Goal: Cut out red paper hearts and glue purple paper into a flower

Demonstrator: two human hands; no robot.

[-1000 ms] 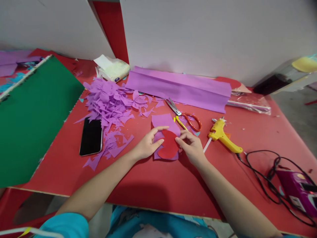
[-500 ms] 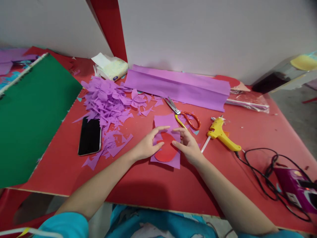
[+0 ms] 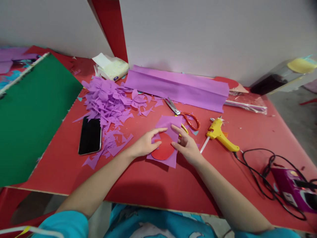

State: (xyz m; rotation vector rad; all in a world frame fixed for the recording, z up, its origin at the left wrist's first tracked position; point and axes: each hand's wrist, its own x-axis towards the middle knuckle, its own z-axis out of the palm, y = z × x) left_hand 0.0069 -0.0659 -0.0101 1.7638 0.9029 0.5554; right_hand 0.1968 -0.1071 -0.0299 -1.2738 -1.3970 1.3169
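Observation:
A purple sheet of paper (image 3: 170, 121) is between my hands over the red table, with a rounded red paper cutout (image 3: 162, 152) on top of it. My left hand (image 3: 146, 143) grips the left side, its thumb on the cutout and its index finger stretched across the sheet. My right hand (image 3: 187, 145) has hold of the right side, thumb tip at the cutout's right edge, index finger over the sheet, other fingers curled and partly hidden. Just beyond lie scissors (image 3: 177, 111) with one red and one yellow handle; the sheet and my right hand partly cover the yellow one.
Purple paper cut pieces (image 3: 106, 96) are heaped at the left beside a phone (image 3: 90, 136) and a green board (image 3: 37, 122). Folded purple paper (image 3: 178, 89) lies along the wall. At the right are a yellow glue gun (image 3: 220, 135), its black cord and a purple device (image 3: 288, 188).
The sheet and cutout have shifted slightly left and tilted a little. My right index finger has moved left over the sheet, and more of the yellow scissor handle is hidden.

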